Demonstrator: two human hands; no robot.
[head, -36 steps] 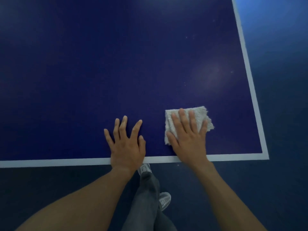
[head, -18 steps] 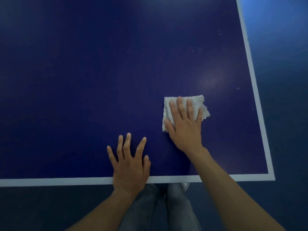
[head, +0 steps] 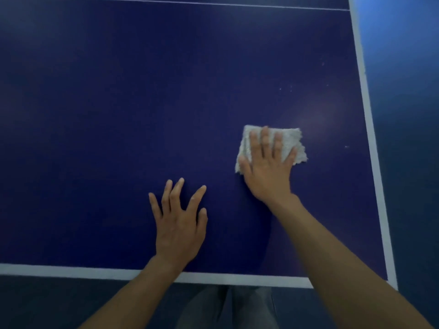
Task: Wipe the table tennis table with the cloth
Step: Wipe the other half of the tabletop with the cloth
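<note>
A dark blue table tennis table point(head: 118, 127) with white border lines fills the view. A small folded white cloth point(head: 291, 141) lies flat on it, right of centre. My right hand point(head: 267, 167) presses flat on the cloth, fingers spread over it, covering most of its lower half. My left hand point(head: 179, 222) rests palm down on the bare table near the front edge, fingers apart, holding nothing.
The white front edge line point(head: 71, 271) and right side line point(head: 370, 129) mark the table's limits. A thin white line point(head: 190, 3) crosses the far top. Small pale specks point(head: 285, 89) dot the surface beyond the cloth. Grey trousers point(head: 228, 307) show below the front edge.
My right hand has pushed the cloth away from the front edge, farther onto the table. My left hand has also slid a little forward past the front line.
</note>
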